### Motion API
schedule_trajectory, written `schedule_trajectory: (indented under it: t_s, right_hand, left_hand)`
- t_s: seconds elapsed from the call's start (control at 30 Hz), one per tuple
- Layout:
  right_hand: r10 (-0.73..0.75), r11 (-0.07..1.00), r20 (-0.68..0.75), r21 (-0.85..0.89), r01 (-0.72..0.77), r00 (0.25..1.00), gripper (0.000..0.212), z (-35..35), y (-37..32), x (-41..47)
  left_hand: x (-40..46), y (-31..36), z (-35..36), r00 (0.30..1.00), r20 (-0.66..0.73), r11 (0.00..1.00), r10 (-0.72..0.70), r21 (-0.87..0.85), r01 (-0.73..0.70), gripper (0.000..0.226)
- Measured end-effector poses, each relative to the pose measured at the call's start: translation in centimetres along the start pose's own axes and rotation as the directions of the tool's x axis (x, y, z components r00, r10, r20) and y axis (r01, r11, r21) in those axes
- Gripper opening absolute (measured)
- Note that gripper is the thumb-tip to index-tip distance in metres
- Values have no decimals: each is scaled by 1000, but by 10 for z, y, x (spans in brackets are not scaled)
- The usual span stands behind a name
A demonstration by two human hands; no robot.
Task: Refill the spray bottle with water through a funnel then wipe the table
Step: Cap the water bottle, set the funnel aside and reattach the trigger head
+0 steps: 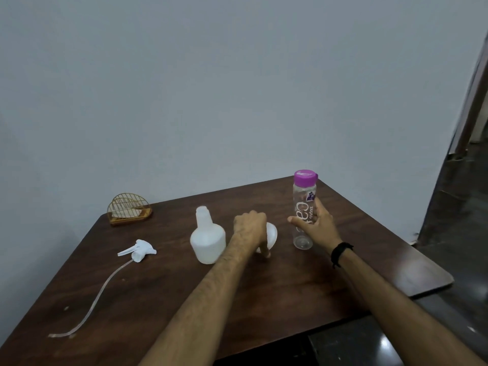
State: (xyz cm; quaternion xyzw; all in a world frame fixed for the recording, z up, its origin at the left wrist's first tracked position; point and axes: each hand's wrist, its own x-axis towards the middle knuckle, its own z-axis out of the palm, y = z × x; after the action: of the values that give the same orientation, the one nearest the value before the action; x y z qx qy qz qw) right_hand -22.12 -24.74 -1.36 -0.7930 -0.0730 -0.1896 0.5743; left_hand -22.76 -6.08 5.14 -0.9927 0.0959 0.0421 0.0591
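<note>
Detached spray head (pixel 140 250) lying at table (pixel 264 294) left, open-necked spray bottle (pixel 207 239) upright mid-table. Just right, left hand (pixel 250 228) closed over white funnel (pixel 272 235). Farther right, right hand (pixel 317 224) spread open against purple-capped water bottle (pixel 303 207), not clearly gripping.

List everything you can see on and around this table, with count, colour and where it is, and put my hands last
Table: one, dark brown wood, fills the lower frame.
Spray bottle: one, translucent white, open neck, upright at table centre.
Trigger sprayer: one, white, lying left of the bottle, its clear tube trailing toward the near left edge.
Funnel: one, white, on the table just right of the bottle, partly hidden by the left hand.
Water bottle: one, clear with purple cap, upright at the right.
Wire holder: one, gold, far left corner.
Left hand: on the funnel.
Right hand: open, at the water bottle; black band on wrist.
</note>
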Motion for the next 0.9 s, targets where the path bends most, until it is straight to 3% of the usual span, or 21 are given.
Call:
schedule_trajectory:
  t_s: [0.1, 0.23, 0.43, 0.6, 0.77, 0.9]
  right_hand:
    - [-6, 1000, -13, -7, 6, 1000, 63, 2, 3, 0]
    - [-24, 1000, -17, -7, 24, 1000, 61, 2, 7, -1]
    - [-41, 999, -24, 10, 41, 999, 55, 2, 8, -1]
    - [-13, 1000, 1, 17, 13, 1000, 55, 3, 14, 0]
    - [98, 995, 125, -47, -93, 987, 65, -1, 38, 2]
    - [165, 986, 142, -41, -161, 976, 65, -1, 47, 22]
  left_hand:
    - [5, 8, 7, 999, 46, 1000, 1, -3, -1, 80]
    - [9, 10, 4, 998, 67, 989, -4, -146, 14, 76]
    - [8, -7, 20, 993, -89, 887, -74, -460, 25, 93]
    - [-1, -10, 68, 980, -143, 809, -139, -586, 30, 63]
    - [5, 5, 92, 934, -281, 769, -219, -639, -12, 54]
    - [26, 13, 95, 907, -340, 756, -249, -653, -38, 54]
